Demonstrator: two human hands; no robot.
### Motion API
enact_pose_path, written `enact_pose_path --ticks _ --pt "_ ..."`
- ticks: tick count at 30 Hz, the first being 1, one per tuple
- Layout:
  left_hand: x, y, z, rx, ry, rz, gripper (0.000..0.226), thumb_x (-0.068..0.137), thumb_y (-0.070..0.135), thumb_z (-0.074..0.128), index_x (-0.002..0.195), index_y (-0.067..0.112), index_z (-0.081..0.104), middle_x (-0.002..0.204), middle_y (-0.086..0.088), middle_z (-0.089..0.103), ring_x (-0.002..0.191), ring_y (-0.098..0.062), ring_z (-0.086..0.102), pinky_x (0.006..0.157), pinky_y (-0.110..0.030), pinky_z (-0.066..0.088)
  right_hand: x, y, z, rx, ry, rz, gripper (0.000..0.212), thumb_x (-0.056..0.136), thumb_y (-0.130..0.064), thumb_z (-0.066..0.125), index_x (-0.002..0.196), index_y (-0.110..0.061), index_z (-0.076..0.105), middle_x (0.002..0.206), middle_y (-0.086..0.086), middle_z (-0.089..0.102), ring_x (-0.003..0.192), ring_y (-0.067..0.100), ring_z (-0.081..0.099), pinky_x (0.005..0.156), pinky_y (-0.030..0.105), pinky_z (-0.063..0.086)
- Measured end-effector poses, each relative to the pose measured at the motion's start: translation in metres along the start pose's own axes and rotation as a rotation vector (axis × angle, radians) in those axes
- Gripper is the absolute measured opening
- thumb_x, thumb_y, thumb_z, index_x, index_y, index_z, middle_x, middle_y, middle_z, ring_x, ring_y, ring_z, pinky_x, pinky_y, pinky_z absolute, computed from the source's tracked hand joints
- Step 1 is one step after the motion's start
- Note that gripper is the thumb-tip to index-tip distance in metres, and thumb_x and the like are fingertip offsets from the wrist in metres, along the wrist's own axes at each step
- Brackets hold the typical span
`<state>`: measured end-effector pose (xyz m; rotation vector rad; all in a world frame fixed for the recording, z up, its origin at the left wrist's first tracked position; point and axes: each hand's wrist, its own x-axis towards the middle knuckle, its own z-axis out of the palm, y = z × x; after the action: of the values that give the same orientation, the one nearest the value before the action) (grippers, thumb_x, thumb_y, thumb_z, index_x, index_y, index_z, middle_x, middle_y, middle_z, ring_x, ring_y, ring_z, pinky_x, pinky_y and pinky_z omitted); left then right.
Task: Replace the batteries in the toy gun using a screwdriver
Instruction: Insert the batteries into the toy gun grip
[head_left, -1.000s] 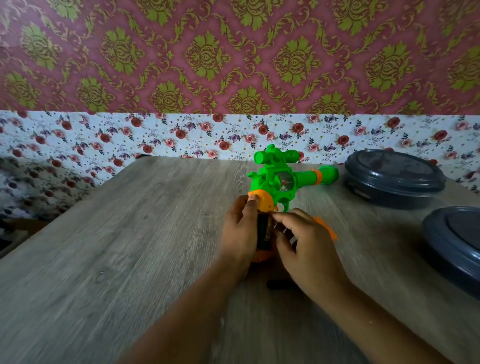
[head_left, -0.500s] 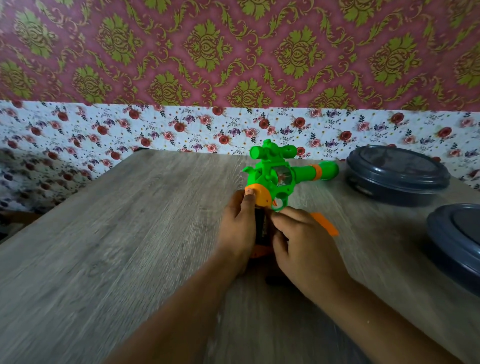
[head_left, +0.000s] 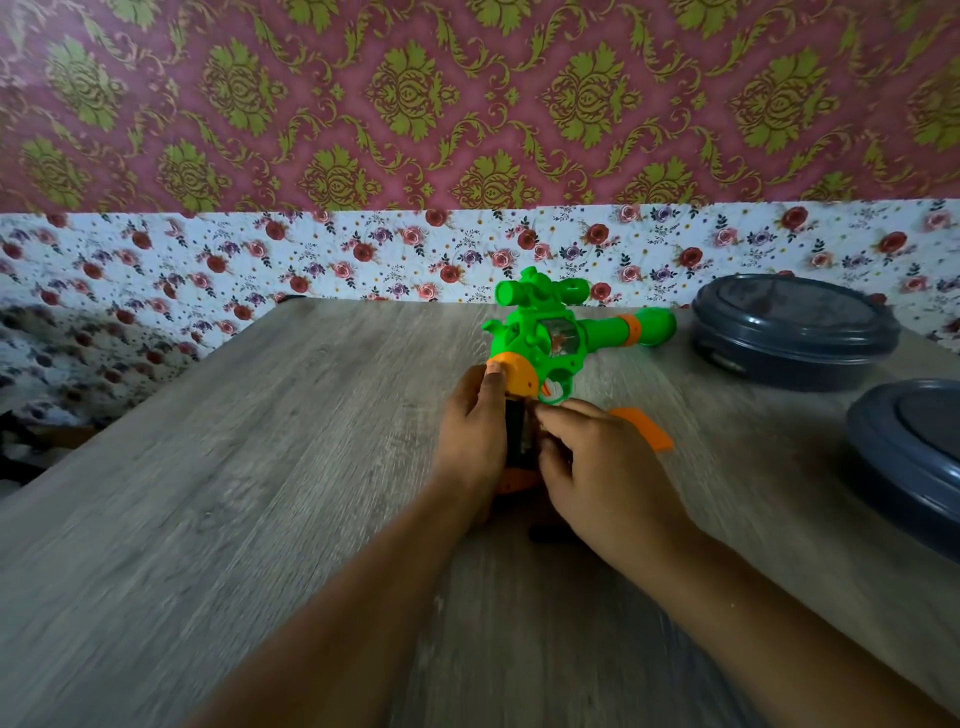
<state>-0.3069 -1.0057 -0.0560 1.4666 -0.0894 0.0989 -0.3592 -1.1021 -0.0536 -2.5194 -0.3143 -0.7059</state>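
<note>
The green toy gun lies on the wooden table, barrel pointing right, its grip between both hands. The left hand wraps the grip's left side – fingertip on the orange cap; the right hand curls its fingers against the open dark battery slot.

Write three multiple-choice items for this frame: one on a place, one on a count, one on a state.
1. Where does the loose orange cover lie?
A. on the table right of the right hand
B. on a container lid
C. left of the left hand

2. How many dark round containers are in view?
A. one
B. two
C. four

3. How is the toy gun's grip?
A. closed, untouched
B. open, between both hands
C. detached

Answers: 1 A, the cover rests on the wood table. 2 B, one container at the back, another at the right edge. 3 B, the left hand holds the grip with its dark cavity exposed.
</note>
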Motion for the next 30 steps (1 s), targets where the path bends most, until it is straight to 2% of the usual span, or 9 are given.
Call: enact_pose_path --ticks 3,12,15,18,20,24,26,28,30 --pt "-0.0007 0.0013 -0.0004 0.003 -0.003 0.001 0.028 0.1 0.029 0.038 0.08 0.024 0.057 0.082 -0.002 0.062 0.079 -0.019 0.061 0.075 -0.036 0.05 -0.0002 0.0 -0.0012 0.015 -0.001 0.005 0.029 0.081 -0.016 0.043 0.098 -0.01 0.065 0.089 0.006 0.063 0.081 0.023 0.06 0.067 0.041 0.051" --pt "-0.0001 0.0023 0.0007 -0.022 -0.003 0.008 0.028 0.1 0.028 0.038 0.079 0.026 0.057 0.08 0.002 0.063 0.075 -0.014 0.062 0.069 -0.03 0.051 0.0025 0.0025 -0.0021 0.088 -0.04 0.005 0.031 0.078 -0.019 0.04 0.09 -0.006 0.066 0.082 0.007 0.062 0.078 0.022 0.058 0.069 0.043 0.049" --pt "-0.0012 0.0026 -0.0008 -0.021 -0.013 0.023 0.028 0.1 0.027 0.036 0.079 0.025 0.055 0.078 0.003 0.062 0.069 -0.009 0.061 0.06 -0.023 0.051 0.002 0.0041 -0.0021 0.16 -0.025 0.031 0.029 0.085 -0.013 0.049 0.106 -0.008 0.067 0.097 0.01 0.068 0.091 0.023 0.062 0.08 0.039 0.05" --pt "-0.0018 0.0031 -0.001 -0.017 -0.014 0.03 0.029 0.1 0.027 0.036 0.079 0.026 0.055 0.077 0.006 0.061 0.062 -0.001 0.061 0.055 -0.018 0.05 0.0021 0.0069 -0.004 0.257 -0.01 0.087 0.033 0.087 -0.007 0.055 0.119 -0.011 0.062 0.113 0.006 0.068 0.106 0.017 0.061 0.09 0.023 0.045" --pt "-0.0023 0.0032 -0.0006 -0.019 -0.008 0.032 0.029 0.1 0.027 0.037 0.079 0.026 0.056 0.077 0.006 0.062 0.061 0.0 0.061 0.055 -0.018 0.05 0.002 0.0084 -0.0045 0.261 -0.038 0.073 0.034 0.087 -0.006 0.054 0.119 -0.011 0.062 0.114 0.005 0.067 0.107 0.016 0.06 0.091 0.025 0.045" --pt "-0.0021 0.0032 -0.0016 0.001 -0.01 0.015 0.028 0.1 0.03 0.036 0.08 0.028 0.055 0.082 0.004 0.062 0.076 -0.011 0.061 0.067 -0.027 0.051 0.0009 0.007 -0.0061 0.151 -0.135 -0.006 0.022 0.089 -0.008 0.047 0.102 -0.008 0.065 0.091 0.009 0.064 0.085 0.023 0.06 0.075 0.042 0.05" --pt "-0.0025 0.0036 -0.0022 -0.009 -0.011 0.011 0.029 0.1 0.03 0.035 0.079 0.028 0.055 0.083 0.001 0.062 0.077 -0.014 0.061 0.07 -0.029 0.05 0.0011 0.0072 -0.0062 0.126 -0.137 -0.024 0.023 0.09 -0.009 0.047 0.105 -0.007 0.064 0.094 0.01 0.064 0.086 0.023 0.06 0.074 0.035 0.048" --pt "-0.003 0.0047 -0.002 -0.002 -0.002 0.021 0.029 0.1 0.029 0.035 0.077 0.027 0.053 0.08 0.003 0.061 0.073 -0.01 0.059 0.063 -0.024 0.049 0.0029 0.0076 -0.0078 0.118 -0.121 -0.014 0.029 0.091 -0.01 0.048 0.115 -0.007 0.062 0.105 0.01 0.065 0.095 0.021 0.06 0.076 0.023 0.04" --pt "-0.0034 0.0046 -0.002 0.006 0.0 0.015 0.029 0.1 0.029 0.035 0.077 0.028 0.053 0.08 0.004 0.06 0.072 -0.01 0.059 0.064 -0.024 0.049 0.0025 0.0067 -0.0083 0.1 -0.13 -0.02 0.025 0.09 -0.01 0.047 0.109 -0.007 0.063 0.101 0.008 0.064 0.092 0.021 0.059 0.074 0.025 0.04"
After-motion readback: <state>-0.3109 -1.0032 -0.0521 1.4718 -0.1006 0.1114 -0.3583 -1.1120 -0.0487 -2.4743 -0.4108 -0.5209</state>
